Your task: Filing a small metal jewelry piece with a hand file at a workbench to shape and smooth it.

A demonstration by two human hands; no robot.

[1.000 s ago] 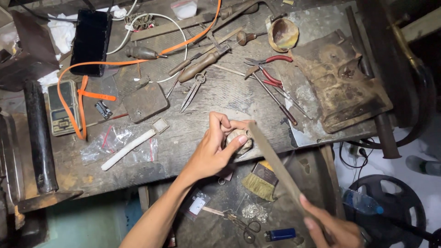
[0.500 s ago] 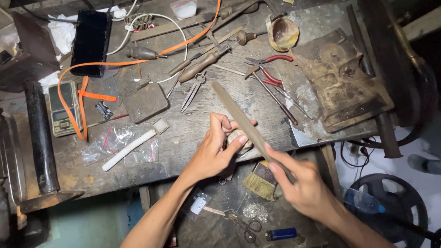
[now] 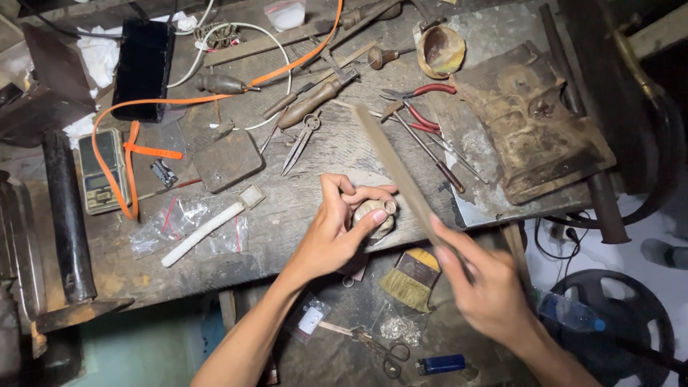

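My left hand (image 3: 337,229) pinches a small metal ring (image 3: 390,207) against a worn wooden peg (image 3: 373,215) at the front edge of the workbench (image 3: 287,215). My right hand (image 3: 487,287) grips the lower end of a long flat file (image 3: 398,172). The file slants up and to the left, passing just right of the ring, its tip over the bench. The right hand is blurred by movement.
Red-handled pliers (image 3: 416,107), dividers (image 3: 301,140), a wood-handled tool (image 3: 308,104), a small scale (image 3: 99,172), an orange cable (image 3: 215,97), a white stick (image 3: 204,231) and plastic bags lie on the bench. A brush (image 3: 412,276), scissors (image 3: 380,351) and blue lighter (image 3: 441,364) rest on a lower shelf.
My right hand has pushed the file forward and up past the ring, from low at the bench edge to well over the bench. The left hand has stayed put on the peg.
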